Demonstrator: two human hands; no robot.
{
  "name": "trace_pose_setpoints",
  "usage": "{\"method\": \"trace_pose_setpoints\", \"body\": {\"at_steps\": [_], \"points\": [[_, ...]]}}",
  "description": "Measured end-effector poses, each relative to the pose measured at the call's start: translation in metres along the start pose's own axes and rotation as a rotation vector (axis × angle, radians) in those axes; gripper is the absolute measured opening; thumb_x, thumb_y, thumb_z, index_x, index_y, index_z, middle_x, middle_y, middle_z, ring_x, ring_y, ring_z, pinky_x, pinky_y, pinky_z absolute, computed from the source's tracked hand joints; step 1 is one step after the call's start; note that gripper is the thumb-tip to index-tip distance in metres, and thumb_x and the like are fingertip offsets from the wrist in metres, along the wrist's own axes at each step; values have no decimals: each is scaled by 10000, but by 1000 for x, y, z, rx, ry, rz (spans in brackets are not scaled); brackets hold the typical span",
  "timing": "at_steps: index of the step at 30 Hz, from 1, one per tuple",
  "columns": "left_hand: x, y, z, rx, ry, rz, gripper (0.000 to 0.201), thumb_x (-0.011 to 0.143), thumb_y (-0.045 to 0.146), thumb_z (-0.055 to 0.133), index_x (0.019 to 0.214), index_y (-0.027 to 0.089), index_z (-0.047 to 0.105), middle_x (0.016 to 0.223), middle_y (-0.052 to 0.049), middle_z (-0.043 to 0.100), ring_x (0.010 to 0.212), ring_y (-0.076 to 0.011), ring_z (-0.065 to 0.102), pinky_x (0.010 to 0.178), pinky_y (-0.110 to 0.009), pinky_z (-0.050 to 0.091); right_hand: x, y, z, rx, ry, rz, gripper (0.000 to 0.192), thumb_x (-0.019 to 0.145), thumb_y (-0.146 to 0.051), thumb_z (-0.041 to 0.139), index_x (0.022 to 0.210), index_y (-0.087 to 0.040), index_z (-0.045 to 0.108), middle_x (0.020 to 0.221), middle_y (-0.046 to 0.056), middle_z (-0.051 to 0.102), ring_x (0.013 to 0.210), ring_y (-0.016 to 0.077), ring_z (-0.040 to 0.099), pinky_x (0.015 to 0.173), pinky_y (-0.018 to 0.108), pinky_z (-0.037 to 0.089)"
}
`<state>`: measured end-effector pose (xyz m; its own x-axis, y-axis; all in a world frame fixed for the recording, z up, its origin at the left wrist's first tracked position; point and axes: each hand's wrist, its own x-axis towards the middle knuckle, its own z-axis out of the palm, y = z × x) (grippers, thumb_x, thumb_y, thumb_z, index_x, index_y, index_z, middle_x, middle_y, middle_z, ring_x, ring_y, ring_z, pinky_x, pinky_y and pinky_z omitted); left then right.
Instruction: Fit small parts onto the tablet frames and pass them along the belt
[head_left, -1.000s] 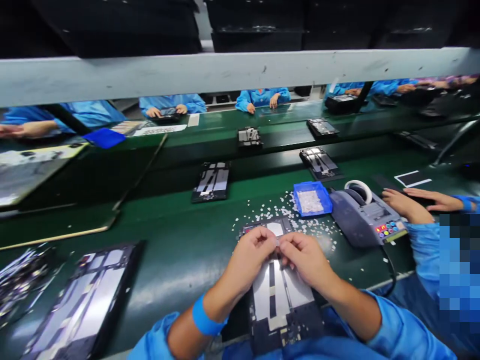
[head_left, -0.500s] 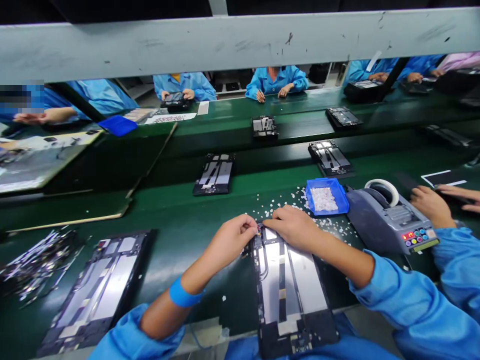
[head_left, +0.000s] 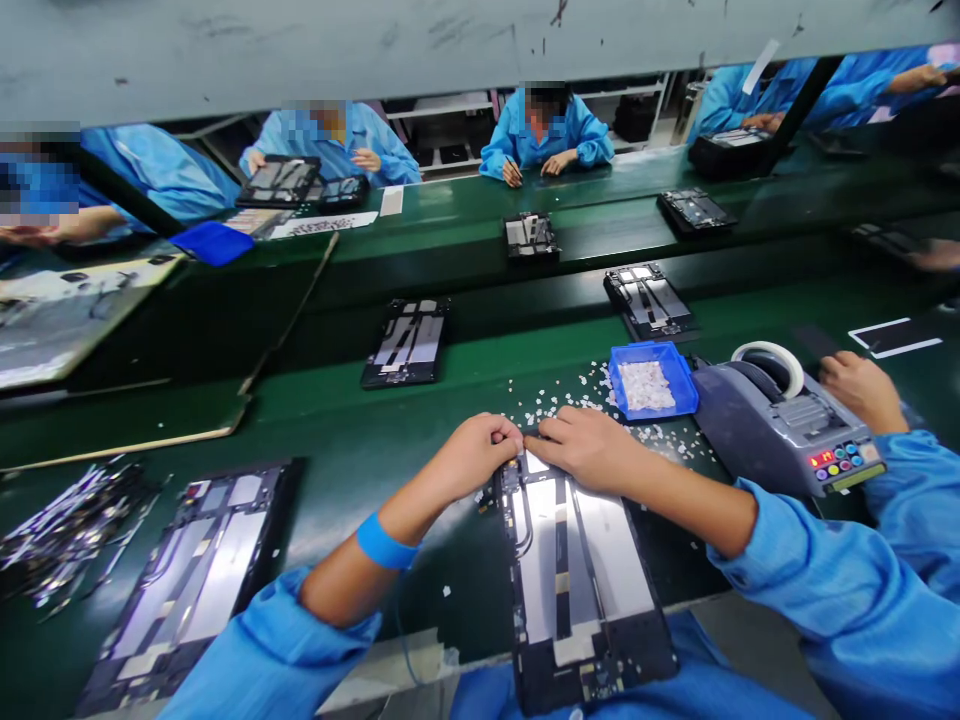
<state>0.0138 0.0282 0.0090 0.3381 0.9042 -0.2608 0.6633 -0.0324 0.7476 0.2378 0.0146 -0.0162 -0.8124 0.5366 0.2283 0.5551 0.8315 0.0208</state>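
An opened tablet (head_left: 592,560) with bare metal plates and dark flat cables lies in front of me, its lower end past the bench edge. My left hand (head_left: 484,450) is closed in a pinch at the tablet's top left corner; whatever is between thumb and finger is too small to make out. Across the top edge rests my right hand (head_left: 581,445), fingers bent over the tablet and their tips close to the left fingertips. A blue band (head_left: 386,541) circles my left wrist. Just beyond my hands, small white pieces (head_left: 555,400) are scattered on the green bench.
A blue tray (head_left: 652,380) of white pieces stands beside a grey tape dispenser (head_left: 787,420). Left are another opened tablet (head_left: 202,570) and a pile of thin strips (head_left: 67,530). More tablets (head_left: 409,342) lie ahead. A co-worker's hand (head_left: 862,390) is at the right.
My view has tipped down slightly. Both hands stay at the tablet's top edge, fingertips a little closer. Across the bench, a co-worker now holds up a tablet.
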Motion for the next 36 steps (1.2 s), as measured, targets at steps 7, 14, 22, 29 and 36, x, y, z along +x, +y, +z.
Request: {"method": "trace_pose_setpoints", "body": {"at_steps": [7, 14, 22, 29, 36], "points": [[-1, 1, 5, 48, 43, -4, 160, 794, 289, 569, 731, 193, 680, 700, -13, 638, 663, -182, 556, 635, -297, 421, 0, 1, 2, 28, 19, 8, 293, 1033, -161, 484, 1268, -179, 657, 967, 85, 628, 875, 222, 466, 668, 332, 323], [-7, 7, 2, 9, 92, -16, 173, 799, 312, 554, 758, 193, 673, 748, -18, 629, 698, -191, 577, 655, -306, 445, 0, 0, 2, 61, 16, 19, 307, 1033, -145, 460, 1266, -178, 657, 967, 90, 627, 878, 221, 470, 682, 322, 332], [-9, 11, 2, 71, 56, -7, 165, 788, 307, 576, 718, 199, 679, 732, -20, 638, 686, -194, 579, 666, -316, 452, 1, 0, 1, 55, 9, 22, 281, 1035, -148, 456, 1216, -167, 670, 953, 89, 624, 873, 222, 469, 670, 327, 331], [-5, 8, 6, 107, 86, 13, 160, 807, 269, 562, 715, 204, 676, 759, -31, 645, 751, -214, 597, 717, -336, 453, 1, 0, 0, 59, 2, 18, 280, 1023, -130, 468, 1224, -160, 660, 960, 89, 622, 879, 224, 478, 660, 331, 322], [-7, 2, 13, 117, 132, 5, 139, 836, 243, 557, 755, 203, 662, 808, -35, 615, 831, -227, 591, 739, -340, 445, 1, -1, 1, 46, 14, 14, 282, 1032, -144, 464, 1231, -166, 663, 963, 84, 628, 877, 228, 478, 658, 342, 323]]}}
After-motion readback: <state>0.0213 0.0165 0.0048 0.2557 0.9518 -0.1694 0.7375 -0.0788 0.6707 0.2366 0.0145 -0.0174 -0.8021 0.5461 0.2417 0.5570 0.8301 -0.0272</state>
